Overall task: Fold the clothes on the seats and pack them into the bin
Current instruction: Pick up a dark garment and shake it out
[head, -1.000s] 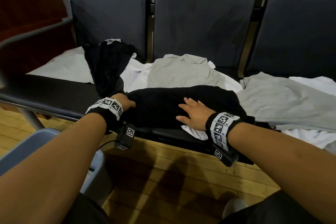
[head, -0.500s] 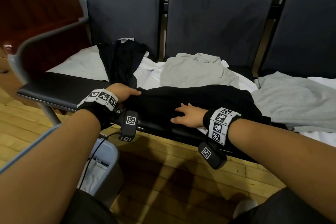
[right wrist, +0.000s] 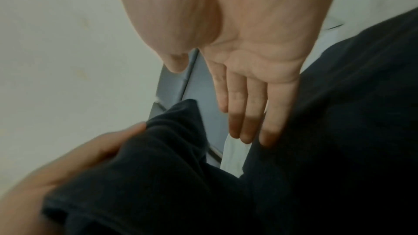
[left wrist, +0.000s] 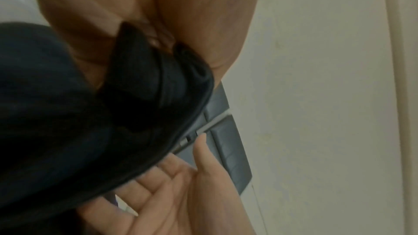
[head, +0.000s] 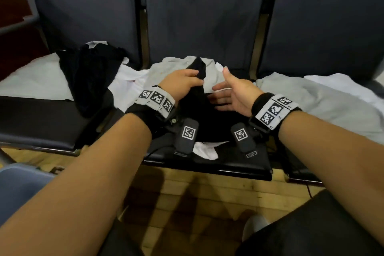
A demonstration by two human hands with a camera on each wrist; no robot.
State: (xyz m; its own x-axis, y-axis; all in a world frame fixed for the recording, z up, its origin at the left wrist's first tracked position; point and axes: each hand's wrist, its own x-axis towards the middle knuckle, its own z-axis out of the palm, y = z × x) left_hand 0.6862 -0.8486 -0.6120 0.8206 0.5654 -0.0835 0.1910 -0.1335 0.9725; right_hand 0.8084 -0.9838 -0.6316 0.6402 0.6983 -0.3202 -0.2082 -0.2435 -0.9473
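Note:
A black garment [head: 209, 118] lies bunched on the middle seat. My left hand [head: 182, 81] grips one end of it and holds that end lifted above the seat; the left wrist view shows the black cloth [left wrist: 144, 85] bunched in the curled fingers. My right hand [head: 230, 93] is open just right of it, palm turned left, fingers straight. In the right wrist view its fingertips [right wrist: 267, 131] lie against the black garment [right wrist: 328, 113]. The bin [head: 18, 185] shows as a blue-grey rim at the lower left.
Three dark seats [head: 41, 118] stand in a row with upright backs. Another black garment [head: 91, 77] and a white one [head: 31, 83] lie on the left seat, a grey shirt [head: 166, 70] behind my hands, grey and white clothes [head: 315, 102] on the right. Wooden floor [head: 187, 199] lies below.
My left hand has moved right and up, lifting one end of the black garment. My right hand has come off the cloth's top and turned palm-left, fingers straight. The view shifted right.

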